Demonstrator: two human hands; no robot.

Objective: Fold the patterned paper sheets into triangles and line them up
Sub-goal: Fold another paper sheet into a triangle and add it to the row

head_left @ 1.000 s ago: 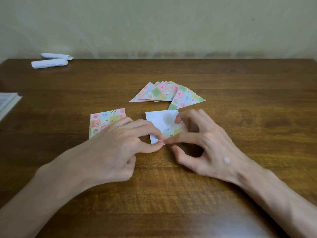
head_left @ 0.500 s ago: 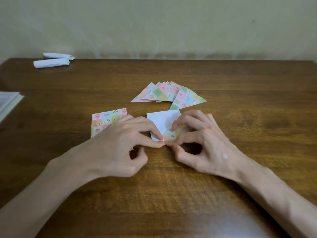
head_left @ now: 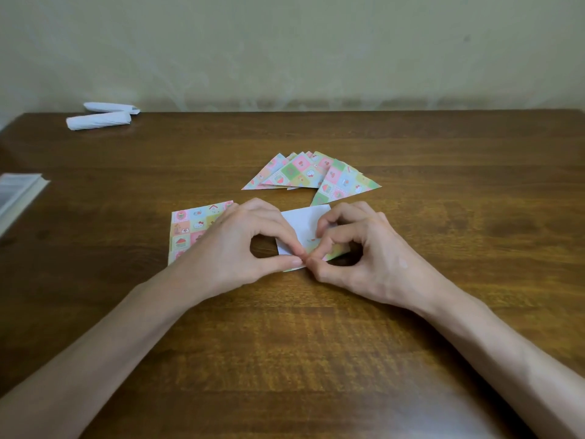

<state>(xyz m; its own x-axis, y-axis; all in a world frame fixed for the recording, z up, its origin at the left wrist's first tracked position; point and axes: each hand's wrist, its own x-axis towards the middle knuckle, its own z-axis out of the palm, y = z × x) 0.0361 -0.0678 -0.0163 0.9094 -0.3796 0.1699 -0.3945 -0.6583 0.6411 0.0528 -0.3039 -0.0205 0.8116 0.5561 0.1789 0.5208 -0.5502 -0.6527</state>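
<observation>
The sheet (head_left: pixel 300 223), white side up with a patterned flap turned over along its near right edge, is lying on the bench (head_left: pixel 316 343) between the two hands, in the spot it was occupying a second ago. The left hand (head_left: pixel 250 245) is pinching the sheet's near corner between thumb and forefinger. The right hand (head_left: pixel 364 258) is pinching the same corner from the other side, so the fingertips of both hands are meeting there, while its forefinger is curling down onto the white face. Over the past second the left hand has been arching upward, and its thumb and forefinger are now forming a ring with bare wood showing through. The right forefinger has been drawing nearer to the pinch.

A stack of patterned sheets (head_left: pixel 190 229) is lying flat, partly under the left hand. Just beyond both hands, folded triangles (head_left: pixel 300 172) are fanning across each other, the rightmost one (head_left: pixel 343 185) ending just beyond the right hand. Two white paper rolls (head_left: pixel 98 120) are lying well beyond and to the left of the left hand.
</observation>
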